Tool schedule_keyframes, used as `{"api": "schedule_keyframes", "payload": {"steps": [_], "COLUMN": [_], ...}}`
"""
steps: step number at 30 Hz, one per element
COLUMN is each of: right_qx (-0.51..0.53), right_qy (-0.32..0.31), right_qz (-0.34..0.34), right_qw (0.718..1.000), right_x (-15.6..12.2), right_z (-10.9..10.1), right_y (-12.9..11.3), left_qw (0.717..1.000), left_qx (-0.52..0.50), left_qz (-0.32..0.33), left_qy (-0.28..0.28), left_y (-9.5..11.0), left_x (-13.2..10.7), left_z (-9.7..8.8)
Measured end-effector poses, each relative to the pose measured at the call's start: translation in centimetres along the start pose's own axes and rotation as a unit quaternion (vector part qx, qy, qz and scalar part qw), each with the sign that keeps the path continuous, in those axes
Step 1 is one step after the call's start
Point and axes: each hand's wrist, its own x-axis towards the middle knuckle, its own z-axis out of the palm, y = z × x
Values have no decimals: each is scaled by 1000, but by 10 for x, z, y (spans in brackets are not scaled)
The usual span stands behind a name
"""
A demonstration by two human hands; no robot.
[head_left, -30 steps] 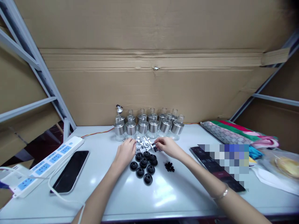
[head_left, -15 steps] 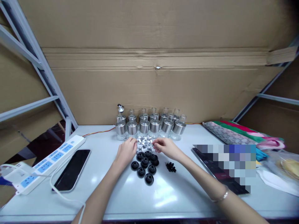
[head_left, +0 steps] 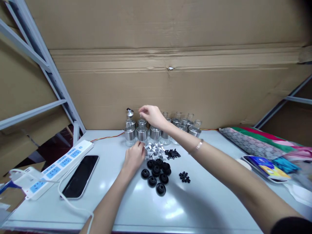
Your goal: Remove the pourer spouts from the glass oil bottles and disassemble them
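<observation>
My left hand (head_left: 135, 156) rests on the table with curled fingers, its fingertips at the left edge of a pile of silver pourer-like parts (head_left: 156, 151); what they hold, if anything, is hidden. My right hand (head_left: 152, 115) reaches over the bottles, palm down, fingers slightly bent and apart beside the neck of a back-row bottle (head_left: 141, 123). Left of it stands a bottle topped with a silver and black pourer (head_left: 130, 113). Several black ribbed stoppers (head_left: 156, 170) lie in front of the silver pile. Right of them are small black flat parts (head_left: 173, 153) and small black rings (head_left: 184, 177).
Glass bottles with metal bands (head_left: 155, 132) stand in two rows before the cardboard wall (head_left: 109, 94). At left lie a power strip (head_left: 58, 169) with cables and a phone (head_left: 80, 177). A blue and yellow packet (head_left: 269, 167) and folded cloth (head_left: 258, 143) are at right.
My right hand has moved from the silver pile up and left, over the bottles. My left hand stays beside the pile. The black flat parts have come into view, and the whole view has shifted slightly.
</observation>
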Motion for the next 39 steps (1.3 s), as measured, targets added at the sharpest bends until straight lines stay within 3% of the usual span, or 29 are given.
{"api": "schedule_keyframes", "payload": {"steps": [5,8,11,16,20,23,26,28,30,32,33,36,39], "right_qx": [-11,5,26,68,137,341,492,570,624,644,646,640,593], "right_qy": [-30,-51,-45,15,106,194,215,175,109,91,90,108,162], "right_qz": [3,22,24,10,-9,-16,13,45,69,89,98,102,96], "right_qw": [999,998,998,998,985,920,843,802,770,754,751,754,783], "right_x": [60,71,72,73,74,57,14,-22,-54,-78,-86,-101,-111], "right_z": [42,66,75,48,4,-26,-44,-49,-50,-50,-49,-42,-30], "right_y": [7,15,19,13,0,-11,-21,-27,-30,-32,-33,-37,-45], "left_qw": [1000,1000,999,995,969,932,907,902,900,899,902,917,930], "left_qx": [12,17,12,-9,-83,-189,-273,-327,-391,-420,-417,-374,-333], "left_qz": [10,10,16,16,11,-10,-9,8,30,44,51,60,50], "left_qy": [7,15,31,96,233,309,320,283,189,114,103,127,151], "left_y": [-3,-6,-10,-15,-13,-5,8,18,26,33,36,41,41], "left_x": [1,2,3,5,5,1,-6,-14,-23,-30,-32,-36,-35], "left_z": [-2,0,2,-2,-8,-11,-15,-18,-21,-23,-23,-21,-15]}}
